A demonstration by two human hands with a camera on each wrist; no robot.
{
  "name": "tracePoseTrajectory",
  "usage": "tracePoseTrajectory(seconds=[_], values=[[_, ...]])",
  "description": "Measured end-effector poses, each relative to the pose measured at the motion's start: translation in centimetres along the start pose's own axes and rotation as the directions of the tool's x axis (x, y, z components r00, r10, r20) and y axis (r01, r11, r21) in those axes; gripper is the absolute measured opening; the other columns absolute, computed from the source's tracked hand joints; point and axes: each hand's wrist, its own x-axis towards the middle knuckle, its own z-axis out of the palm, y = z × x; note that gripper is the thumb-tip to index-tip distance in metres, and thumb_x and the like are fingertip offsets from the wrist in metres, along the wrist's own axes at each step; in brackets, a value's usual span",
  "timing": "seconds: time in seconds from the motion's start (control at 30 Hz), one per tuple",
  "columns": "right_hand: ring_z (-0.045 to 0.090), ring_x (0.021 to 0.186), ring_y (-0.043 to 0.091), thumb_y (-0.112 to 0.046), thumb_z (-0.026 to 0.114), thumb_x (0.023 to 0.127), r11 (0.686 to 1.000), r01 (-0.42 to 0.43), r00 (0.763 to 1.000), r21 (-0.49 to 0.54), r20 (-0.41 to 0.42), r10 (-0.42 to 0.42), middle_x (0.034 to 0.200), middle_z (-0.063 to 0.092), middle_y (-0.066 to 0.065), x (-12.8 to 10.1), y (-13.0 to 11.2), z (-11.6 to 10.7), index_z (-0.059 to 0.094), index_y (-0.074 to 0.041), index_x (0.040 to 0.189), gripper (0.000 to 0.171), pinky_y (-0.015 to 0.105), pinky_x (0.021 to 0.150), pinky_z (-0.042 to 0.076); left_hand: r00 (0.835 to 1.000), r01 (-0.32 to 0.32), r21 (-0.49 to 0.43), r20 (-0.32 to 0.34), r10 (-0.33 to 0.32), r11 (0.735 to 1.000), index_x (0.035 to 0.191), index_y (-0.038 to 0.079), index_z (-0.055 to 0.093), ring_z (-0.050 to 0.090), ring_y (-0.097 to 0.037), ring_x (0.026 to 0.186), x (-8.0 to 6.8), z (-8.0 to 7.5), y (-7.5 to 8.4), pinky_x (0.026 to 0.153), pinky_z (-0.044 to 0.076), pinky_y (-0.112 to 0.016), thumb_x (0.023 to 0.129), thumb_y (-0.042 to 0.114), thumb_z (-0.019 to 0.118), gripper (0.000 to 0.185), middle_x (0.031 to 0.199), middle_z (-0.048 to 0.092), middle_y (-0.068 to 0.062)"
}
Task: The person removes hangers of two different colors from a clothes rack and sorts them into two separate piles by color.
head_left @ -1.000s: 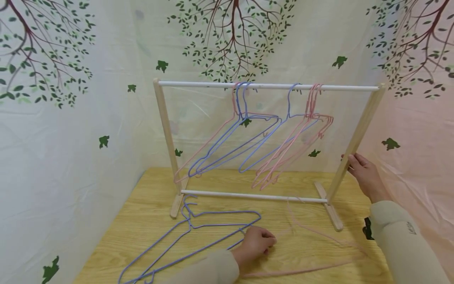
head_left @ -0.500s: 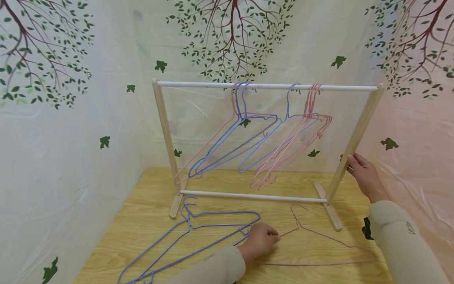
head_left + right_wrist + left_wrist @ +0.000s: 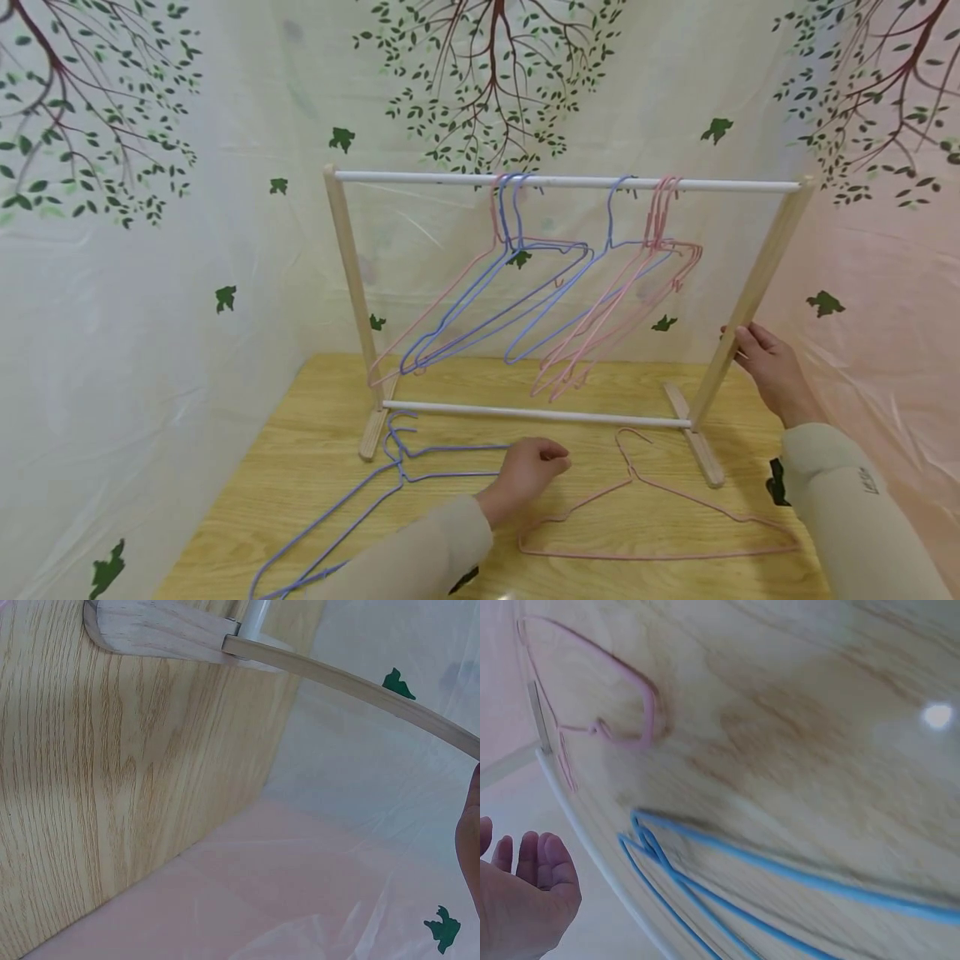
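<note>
Head view: left hand [image 3: 528,473] over blue hangers [image 3: 420,467] on desk [image 3: 315,467], fingers loosely curled, grip holding nothing. Pink hanger [image 3: 652,517] lies just right of it. Right hand [image 3: 768,367] holds rack post [image 3: 742,317].

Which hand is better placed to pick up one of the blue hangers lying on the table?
The left hand. It hovers right over the blue hangers on the table, fingers loosely curled and holding nothing. The right hand grips the rack's right post on the far side, likely steadying it.
</note>
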Motion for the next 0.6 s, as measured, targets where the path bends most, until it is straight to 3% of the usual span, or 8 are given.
tracePoseTrajectory(seconds=[0.1,0.37,0.6], values=[[0.057,0.101,-0.007,-0.024,0.048,0.104,1.0,-0.001,1.0,0.02,0.005,0.001,0.108,0.064,-0.017,0.1,0.1,-0.1,0.015,0.009,0.153,0.068,0.02,0.103,0.036,1.0,0.028,-0.024,0.003,-0.028,0.999,0.107,-0.001,0.072,0.063,-0.009,0.083,0.0,-1.0,-0.3,0.071,0.053,-0.027,0.094,0.014,0.068,0.02,0.094,0.071,-0.001],[0.058,0.101,-0.005,-0.022,0.048,0.105,0.999,0.022,1.0,0.039,0.01,-0.022,0.109,0.064,-0.015,0.4,0.5,-0.3,0.019,0.008,0.153,0.064,0.011,0.084,0.047,0.995,0.081,-0.015,-0.057,-0.081,0.997,0.108,0.002,0.072,0.065,-0.018,0.091,-0.5,-3.6,-1.7,0.077,0.055,-0.034,0.094,0.016,0.069,0.02,0.099,0.07,-0.003],[0.06,0.1,-0.006,-0.022,0.049,0.104,0.998,0.034,0.999,0.049,0.012,-0.035,0.108,0.065,-0.014,0.5,0.6,-0.2,0.02,0.009,0.153,0.065,0.01,0.08,0.048,0.992,0.105,-0.03,-0.066,-0.107,0.994,0.109,-0.003,0.071,0.064,-0.02,0.089,-2.1,-5.9,-3.4,0.076,0.053,-0.035,0.093,0.014,0.069,0.023,0.097,0.07,-0.006]])
